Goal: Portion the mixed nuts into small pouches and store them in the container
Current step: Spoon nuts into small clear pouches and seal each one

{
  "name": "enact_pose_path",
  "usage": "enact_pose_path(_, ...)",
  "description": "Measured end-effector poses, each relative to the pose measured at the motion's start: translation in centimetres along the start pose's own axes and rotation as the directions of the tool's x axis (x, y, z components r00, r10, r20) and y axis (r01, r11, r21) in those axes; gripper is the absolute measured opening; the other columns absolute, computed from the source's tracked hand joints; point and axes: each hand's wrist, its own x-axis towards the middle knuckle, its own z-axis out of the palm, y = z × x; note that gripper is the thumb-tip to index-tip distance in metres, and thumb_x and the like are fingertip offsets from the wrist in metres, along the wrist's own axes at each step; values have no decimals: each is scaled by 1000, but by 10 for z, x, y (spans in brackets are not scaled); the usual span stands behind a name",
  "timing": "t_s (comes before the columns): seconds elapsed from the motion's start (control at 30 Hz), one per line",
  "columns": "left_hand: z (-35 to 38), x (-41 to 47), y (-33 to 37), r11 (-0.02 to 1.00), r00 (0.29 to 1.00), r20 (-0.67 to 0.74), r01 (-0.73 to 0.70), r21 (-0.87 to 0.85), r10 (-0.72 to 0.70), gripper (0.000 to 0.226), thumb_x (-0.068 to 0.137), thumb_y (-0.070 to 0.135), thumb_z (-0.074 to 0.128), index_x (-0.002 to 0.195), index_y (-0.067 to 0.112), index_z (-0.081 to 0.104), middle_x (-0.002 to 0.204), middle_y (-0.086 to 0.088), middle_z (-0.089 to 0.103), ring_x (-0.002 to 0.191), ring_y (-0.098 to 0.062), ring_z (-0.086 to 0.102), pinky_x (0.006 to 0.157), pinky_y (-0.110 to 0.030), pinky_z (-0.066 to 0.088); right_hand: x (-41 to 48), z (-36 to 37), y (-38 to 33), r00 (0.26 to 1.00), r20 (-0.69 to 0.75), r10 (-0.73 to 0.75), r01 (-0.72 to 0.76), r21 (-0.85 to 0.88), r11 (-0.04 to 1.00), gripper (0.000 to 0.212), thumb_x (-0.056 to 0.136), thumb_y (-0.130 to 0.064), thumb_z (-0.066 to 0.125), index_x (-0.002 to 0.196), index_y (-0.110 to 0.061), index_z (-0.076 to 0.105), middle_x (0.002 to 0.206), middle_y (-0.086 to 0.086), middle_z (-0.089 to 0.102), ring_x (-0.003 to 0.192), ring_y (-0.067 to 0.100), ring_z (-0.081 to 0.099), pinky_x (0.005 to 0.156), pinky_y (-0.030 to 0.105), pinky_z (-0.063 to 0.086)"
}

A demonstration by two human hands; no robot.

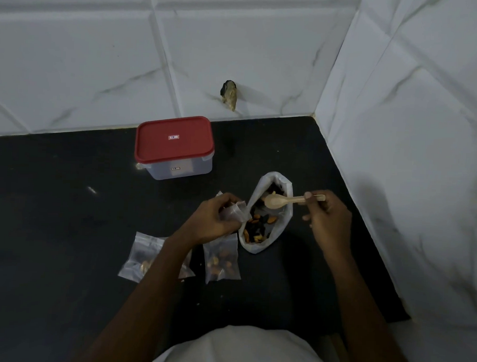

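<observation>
The mixed nuts (pixel 257 229) lie in an open white nut bag (pixel 277 231) that rests on the black counter (pixel 66 214), its mouth spread wide. Over the bag's mouth hangs a wooden spoon (pixel 276 202); its bowl looks nearly empty, with perhaps one pale piece at its far edge. The right hand (pixel 330 221), to the right of the bag, pinches the spoon's handle between thumb and curled fingers. Touching the bag's left edge, the left hand (pixel 215 222) grips a small pouch (pixel 234 210), fingers curled round it and its opening turned toward the bag. Whether anything is in this pouch cannot be told.

Just beside the bag's near left corner lies a filled pouch (pixel 221 261), flat on the counter. Further left of the bag a second filled pouch (pixel 142 258) lies partly under the left forearm. Beyond the bag, to its far left and near the tiled wall (pixel 238 44), stands the container (pixel 177 171) with its red lid (pixel 174 146) on.

The step in hand appears to be filling a third pouch, so portioning is under way and storing has not begun. The next move likely calls for dipping the spoon into the nuts, lifting it level, and tipping it into the narrow pouch mouth held open and steady; a slack opening could spill nuts onto the counter.
</observation>
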Motion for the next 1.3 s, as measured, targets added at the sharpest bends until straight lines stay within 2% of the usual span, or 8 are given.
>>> enact_pose_path(0.13, 3, -6, -5, 996, 997, 72, 15, 85, -21, 41, 84, 17, 73, 119, 29, 57, 114, 10, 60, 103, 0, 58, 84, -15, 45, 8, -5, 3, 998, 40, -55, 64, -258, 964, 10, 98, -29, 55, 95, -21, 60, 79, -7, 61, 73, 9, 61, 64, 25, 45)
enact_pose_path(0.27, 5, -8, -12, 989, 994, 105, 23, 148, -39, 42, 83, 22, 74, 121, 29, 57, 119, 9, 58, 106, -6, 56, 91, -27, 49, 10, -4, 2, 983, 120, -143, 183, -468, 865, 13, 99, -27, 53, 90, -19, 54, 73, -5, 56, 65, 6, 53, 55, 25, 37)
enact_pose_path(0.37, 6, -10, -14, 990, 990, 130, 41, 137, -59, 42, 82, 25, 75, 120, 30, 57, 120, 9, 59, 107, -8, 58, 91, -32, 52, 10, -3, 1, 974, 164, -154, 219, -532, 818, 13, 100, -25, 52, 88, -19, 51, 76, -2, 57, 65, 7, 51, 55, 27, 36)
enact_pose_path(0.53, 7, -13, -13, 993, 992, 120, 31, 116, -45, 39, 82, 22, 75, 116, 32, 58, 115, 12, 61, 106, -4, 59, 90, -27, 50, 10, 1, 0, 977, 168, -133, 206, -561, 802, 12, 100, -25, 50, 90, -18, 52, 75, -3, 56, 66, 10, 54, 56, 28, 38)
enact_pose_path(0.73, 9, -12, -13, 993, 990, 129, 44, 107, -58, 41, 83, 22, 74, 119, 31, 57, 120, 11, 60, 111, -4, 58, 96, -29, 50, 6, 15, 19, 989, 133, 70, -26, -308, 951, 15, 100, -33, 50, 92, -22, 59, 86, -2, 68, 77, 14, 64, 71, 33, 50)
enact_pose_path(0.83, 11, -13, -15, 994, 992, 115, 40, 104, -52, 44, 82, 23, 75, 122, 28, 57, 119, 10, 62, 111, -2, 59, 97, -31, 51, 1, 24, 24, 976, 155, 152, -125, -171, 977, 17, 100, -32, 51, 90, -22, 61, 82, -2, 69, 69, 11, 66, 75, 35, 55)
enact_pose_path(1.1, 12, -12, -13, 994, 991, 126, 43, 97, -55, 44, 84, 21, 74, 122, 31, 54, 121, 9, 61, 112, -4, 58, 97, -34, 51, -3, 30, 24, 927, 277, 254, -259, -21, 966, 19, 101, -28, 51, 96, -16, 65, 88, -1, 72, 65, 15, 65, 59, 27, 49)
enact_pose_path(1.3, 12, -13, -15, 994, 987, 138, 71, 84, -82, 47, 84, 22, 74, 125, 31, 53, 124, 8, 59, 116, -7, 57, 100, -37, 50, -2, 29, 28, 892, 254, 373, -412, 124, 903, 14, 96, -22, 57, 94, -14, 68, 85, 2, 76, 57, 15, 61, 55, 26, 46)
